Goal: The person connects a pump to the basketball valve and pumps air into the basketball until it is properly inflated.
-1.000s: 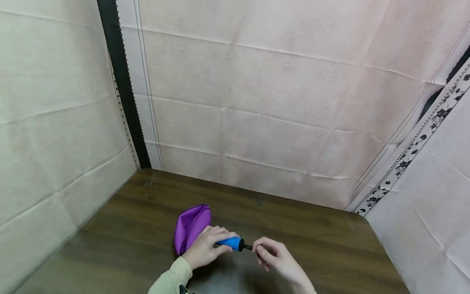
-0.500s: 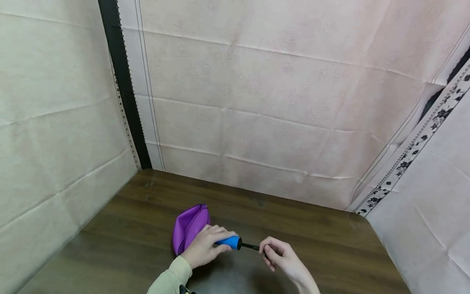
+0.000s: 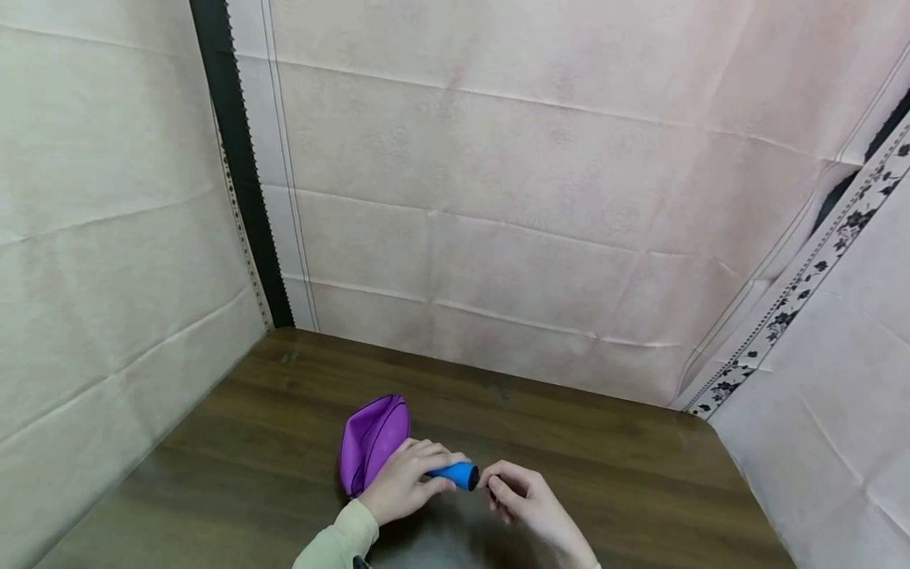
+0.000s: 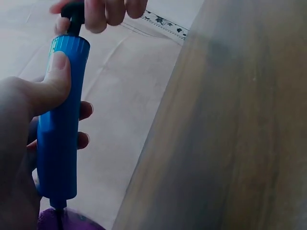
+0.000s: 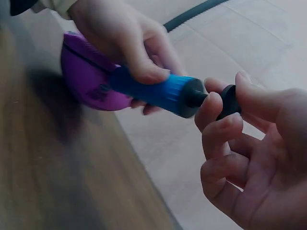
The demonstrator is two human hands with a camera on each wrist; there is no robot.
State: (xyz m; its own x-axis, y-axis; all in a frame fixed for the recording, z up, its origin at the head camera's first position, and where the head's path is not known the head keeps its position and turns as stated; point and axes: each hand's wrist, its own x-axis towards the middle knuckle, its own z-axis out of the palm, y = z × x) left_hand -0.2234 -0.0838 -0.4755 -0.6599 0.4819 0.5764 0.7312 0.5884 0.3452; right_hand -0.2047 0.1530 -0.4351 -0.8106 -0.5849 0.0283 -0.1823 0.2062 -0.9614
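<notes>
My left hand [image 3: 405, 484] grips the blue barrel of a hand pump [image 3: 457, 474], its thumb lying along the barrel in the left wrist view. On the right, my right hand [image 3: 524, 499] pinches the pump's black handle [image 5: 231, 102] between thumb and fingers. Only a short piece of black rod [image 5: 194, 97] shows between handle and barrel. The pump's other end meets a purple ball [image 3: 373, 444] with dark seams, creased and partly collapsed. A thin black piece joins the pump to the ball [image 4: 72, 221] in the left wrist view.
A brown wood-grain table [image 3: 640, 474] lies under the hands. Pale creased cloth walls [image 3: 455, 174] stand behind it and at both sides. A black strip [image 3: 242, 166] runs down the back left corner.
The right hand first drew the pump handle out to the right, then pushed it back left, so the rod is nearly all inside the barrel. The left hand and ball shifted slightly.
</notes>
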